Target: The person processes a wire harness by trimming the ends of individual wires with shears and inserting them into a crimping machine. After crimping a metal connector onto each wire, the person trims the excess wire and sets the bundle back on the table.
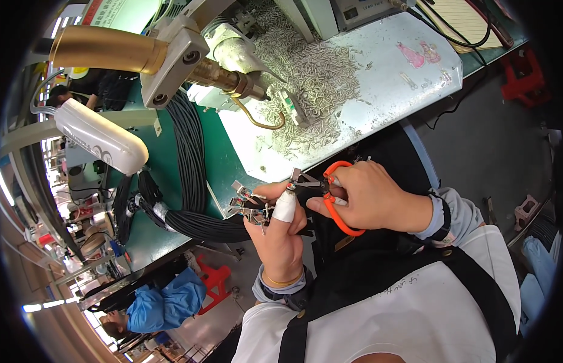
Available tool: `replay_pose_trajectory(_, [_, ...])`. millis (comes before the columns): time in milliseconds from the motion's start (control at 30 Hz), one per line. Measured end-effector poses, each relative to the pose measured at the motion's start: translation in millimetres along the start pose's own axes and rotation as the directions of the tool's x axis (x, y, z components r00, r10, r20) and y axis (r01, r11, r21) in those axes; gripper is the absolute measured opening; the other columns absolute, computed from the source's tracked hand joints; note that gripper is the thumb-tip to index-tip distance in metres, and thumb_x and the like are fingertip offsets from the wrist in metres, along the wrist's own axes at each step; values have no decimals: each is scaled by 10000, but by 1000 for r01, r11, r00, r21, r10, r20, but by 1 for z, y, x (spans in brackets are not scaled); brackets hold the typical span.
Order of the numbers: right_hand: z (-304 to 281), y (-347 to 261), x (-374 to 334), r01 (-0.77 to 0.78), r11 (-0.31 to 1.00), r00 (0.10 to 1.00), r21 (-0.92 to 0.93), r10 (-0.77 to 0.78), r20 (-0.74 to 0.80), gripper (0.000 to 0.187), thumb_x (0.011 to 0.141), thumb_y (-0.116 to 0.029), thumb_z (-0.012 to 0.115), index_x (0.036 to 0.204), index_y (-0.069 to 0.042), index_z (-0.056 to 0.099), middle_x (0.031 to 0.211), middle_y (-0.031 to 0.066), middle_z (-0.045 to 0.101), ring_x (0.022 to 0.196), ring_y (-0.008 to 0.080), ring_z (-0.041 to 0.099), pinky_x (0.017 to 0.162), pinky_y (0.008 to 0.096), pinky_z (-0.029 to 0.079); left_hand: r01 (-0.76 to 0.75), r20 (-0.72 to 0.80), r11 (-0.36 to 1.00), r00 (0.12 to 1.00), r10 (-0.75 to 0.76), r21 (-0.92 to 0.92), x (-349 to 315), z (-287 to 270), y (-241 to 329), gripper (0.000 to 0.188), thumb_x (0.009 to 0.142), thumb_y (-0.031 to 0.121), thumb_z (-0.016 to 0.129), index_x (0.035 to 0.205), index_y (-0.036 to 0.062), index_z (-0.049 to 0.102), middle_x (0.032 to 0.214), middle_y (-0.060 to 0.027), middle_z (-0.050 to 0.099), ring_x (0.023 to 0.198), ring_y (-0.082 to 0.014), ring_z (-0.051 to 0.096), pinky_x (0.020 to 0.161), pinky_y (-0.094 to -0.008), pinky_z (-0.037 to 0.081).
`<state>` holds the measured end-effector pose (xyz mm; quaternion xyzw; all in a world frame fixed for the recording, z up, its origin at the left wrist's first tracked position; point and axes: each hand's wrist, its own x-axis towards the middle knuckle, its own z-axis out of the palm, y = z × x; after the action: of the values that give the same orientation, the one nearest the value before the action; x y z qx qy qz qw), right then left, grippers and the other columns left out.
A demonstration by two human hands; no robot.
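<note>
My left hand (280, 242), its thumb wrapped in white tape, is closed round the ends of several black cables. Small metal connectors (253, 213) with coloured wires fan out from its fingers. One silvery connector (295, 174) stands up at the thumb tip. My right hand (375, 196) grips small pliers or cutters with orange handles (345, 222). Their narrow jaws point left and reach that connector; whether they are closed on it I cannot tell. White wraps also show on fingers of my right hand.
A pale metal plate (384, 91) in front carries a heap of small metal bits (312, 72). Over it hangs a soldering machine's gold barrel (109, 51). A thick black cable bundle (190, 145) lies on the green bench. A person in blue (163, 302) sits at left; red stools stand on the floor.
</note>
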<state>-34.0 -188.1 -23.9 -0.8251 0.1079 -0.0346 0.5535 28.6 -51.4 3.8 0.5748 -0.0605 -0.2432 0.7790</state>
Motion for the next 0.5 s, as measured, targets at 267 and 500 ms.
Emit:
replay_pose_trajectory(267, [0, 0, 0, -17, 1000, 1000, 9, 17, 18, 446, 691, -366, 682, 521, -34, 439, 451, 102, 470, 408, 288, 495, 405, 348, 372, -18, -6, 1000, 1000, 18, -8, 1, -1, -2, 139, 785, 14, 527, 913, -40, 527, 553, -5, 410, 422, -50, 309, 388, -202, 213])
replay_pose_trajectory(500, [1, 3, 0, -33, 998, 999, 48, 31, 34, 448, 695, -372, 678, 523, -35, 438, 454, 100, 470, 411, 282, 494, 410, 348, 373, 5, 14, 999, 1000, -5, -32, 1, -2, -2, 129, 786, 14, 526, 905, -36, 522, 563, -8, 414, 422, -50, 306, 386, -201, 213])
